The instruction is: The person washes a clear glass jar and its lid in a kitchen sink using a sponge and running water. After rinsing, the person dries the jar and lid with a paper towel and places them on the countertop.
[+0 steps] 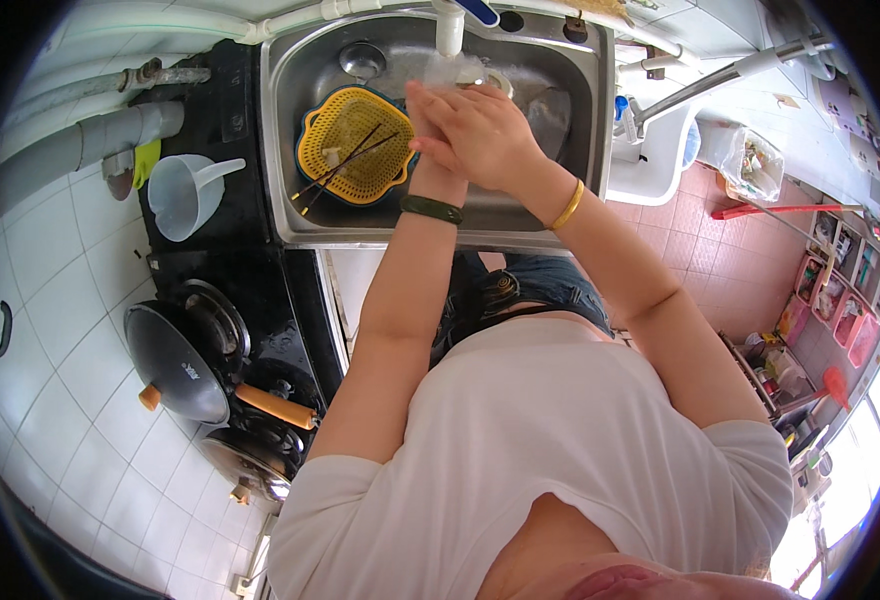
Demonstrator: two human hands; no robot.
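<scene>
Under the running faucet (449, 34), my two hands meet over a stainless steel sink (515, 214). My right hand (488, 135), with a gold bangle (569, 204) on its wrist, lies across my left hand (425, 112), its thumb spread from the fingers. Most of the left hand's fingers are hidden by the right hand and the splashing water. A dark green bangle (431, 209) circles the left wrist. Just left of the hands, a yellow plastic colander (365, 191) sits in a blue basin. A pair of dark chopsticks (346, 163) crosses it.
A metal ladle (362, 60) rests at the sink's back left. On the black counter stands a translucent plastic scoop (181, 199). Further down are a wok (173, 364) and a lidded pan (248, 461) on the stove. A white tub (653, 184) stands right of the sink.
</scene>
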